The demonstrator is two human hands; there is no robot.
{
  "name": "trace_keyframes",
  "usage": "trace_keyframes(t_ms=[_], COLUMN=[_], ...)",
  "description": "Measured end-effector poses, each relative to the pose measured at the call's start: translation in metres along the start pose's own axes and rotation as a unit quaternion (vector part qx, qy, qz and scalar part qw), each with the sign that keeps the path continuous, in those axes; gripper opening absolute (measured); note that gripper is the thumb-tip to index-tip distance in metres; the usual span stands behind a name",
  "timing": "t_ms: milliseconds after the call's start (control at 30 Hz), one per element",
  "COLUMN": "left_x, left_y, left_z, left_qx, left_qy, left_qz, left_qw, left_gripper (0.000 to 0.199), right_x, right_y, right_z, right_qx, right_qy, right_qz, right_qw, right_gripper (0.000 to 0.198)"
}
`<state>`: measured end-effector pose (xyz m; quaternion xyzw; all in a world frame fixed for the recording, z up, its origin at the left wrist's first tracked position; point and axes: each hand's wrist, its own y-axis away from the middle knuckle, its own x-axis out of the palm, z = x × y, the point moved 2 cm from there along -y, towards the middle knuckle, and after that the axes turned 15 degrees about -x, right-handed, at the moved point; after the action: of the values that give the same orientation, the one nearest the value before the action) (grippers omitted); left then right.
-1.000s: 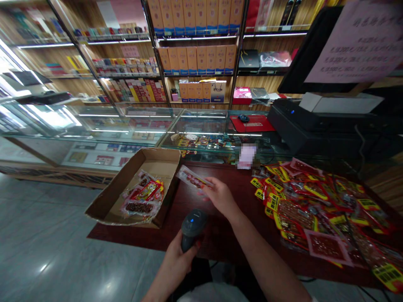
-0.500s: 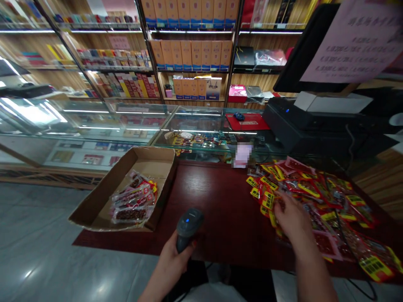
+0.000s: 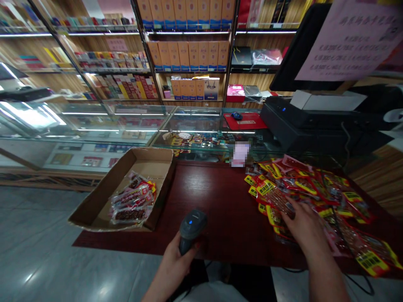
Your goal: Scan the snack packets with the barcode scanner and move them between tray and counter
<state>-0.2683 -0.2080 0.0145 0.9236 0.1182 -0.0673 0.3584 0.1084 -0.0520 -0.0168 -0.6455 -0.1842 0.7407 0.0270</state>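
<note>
My left hand (image 3: 179, 256) is wrapped around the handle of a dark barcode scanner (image 3: 192, 224), its blue light lit, above the front of the dark red table (image 3: 217, 209). On the right, my right hand (image 3: 304, 224) pinches the near end of a snack packet (image 3: 277, 198) with a yellow label and brown contents. This packet lies over a heap of similar red and yellow packets (image 3: 308, 184). Some packets under my right hand are hidden. A shallow cardboard box (image 3: 103, 199) at the left holds several clear snack packets (image 3: 134, 201).
Behind the table stands a glass display case (image 3: 195, 121) with a mouse (image 3: 236, 116) on a red mat. A monitor and dark machine (image 3: 296, 126) occupy the back right. A black cable (image 3: 338, 228) crosses the packets. Stocked shelves (image 3: 189, 54) line the back.
My right hand has shifted right and slightly down, with the pinched packet's brown body now showing. My left hand and the scanner have moved only slightly right.
</note>
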Motion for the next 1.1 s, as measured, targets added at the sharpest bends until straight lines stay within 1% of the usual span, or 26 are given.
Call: trace_keyframes(t_ms=[67,133,167,233,267,333,367,433,500,600,667,800,867,967,1100], left_x=[-0.001,-0.002,-0.002,-0.003,-0.003,-0.004,-0.004,-0.006,-0.007,-0.006,-0.004,0.001,0.001,0.0,-0.003], left_y=[0.001,0.003,0.003,0.006,0.007,0.009,0.009,0.009,0.009,0.007,0.007,0.007,0.006,0.005,0.005], left_z=[0.001,0.0,-0.001,-0.002,-0.002,-0.002,-0.001,0.002,0.005,0.008,0.007,0.002,0.0,-0.001,0.002], left_qx=[-0.008,-0.01,-0.006,0.01,0.018,0.026,0.026,0.024,0.018,0.005,0.007,0.017,0.017,0.033,0.043], left_qy=[0.005,0.013,0.015,0.016,0.017,0.018,0.018,0.016,0.011,0.003,0.0,0.001,-0.003,-0.022,-0.037], left_qz=[-0.001,-0.001,-0.001,0.001,0.001,0.0,-0.001,-0.003,-0.005,-0.004,-0.001,0.015,0.019,0.008,0.011], left_qw=[1.0,1.0,1.0,1.0,1.0,1.0,1.0,1.0,1.0,1.0,1.0,1.0,1.0,0.999,0.998], left_gripper=[0.051,0.052,0.051,0.047,0.045,0.042,0.042,0.042,0.044,0.046,0.046,0.039,0.036,0.029,0.026], right_x=[-0.003,-0.001,0.003,0.014,0.022,0.037,0.044,0.056,0.065,0.072,0.074,0.074,0.074,0.075,0.078], right_y=[-0.004,-0.01,-0.013,-0.019,-0.022,-0.026,-0.027,-0.028,-0.027,-0.024,-0.024,-0.025,-0.024,-0.023,-0.021], right_z=[0.019,0.048,0.067,0.105,0.124,0.155,0.166,0.18,0.184,0.181,0.178,0.175,0.176,0.176,0.179], right_qx=[-0.003,-0.01,-0.016,-0.02,-0.027,-0.043,-0.047,-0.043,-0.028,-0.009,-0.007,-0.021,-0.026,-0.023,-0.011], right_qy=[-0.104,-0.24,-0.315,-0.452,-0.504,-0.544,-0.553,-0.558,-0.559,-0.561,-0.568,-0.588,-0.596,-0.608,-0.624], right_qz=[-0.028,-0.035,-0.024,0.008,0.025,0.04,0.042,0.036,0.025,0.013,0.01,0.016,0.018,0.025,0.038], right_qw=[0.994,0.97,0.948,0.892,0.863,0.837,0.831,0.828,0.828,0.828,0.823,0.809,0.802,0.793,0.781], right_gripper=[0.05,0.051,0.055,0.062,0.064,0.064,0.063,0.064,0.062,0.051,0.045,0.041,0.041,0.045,0.048])
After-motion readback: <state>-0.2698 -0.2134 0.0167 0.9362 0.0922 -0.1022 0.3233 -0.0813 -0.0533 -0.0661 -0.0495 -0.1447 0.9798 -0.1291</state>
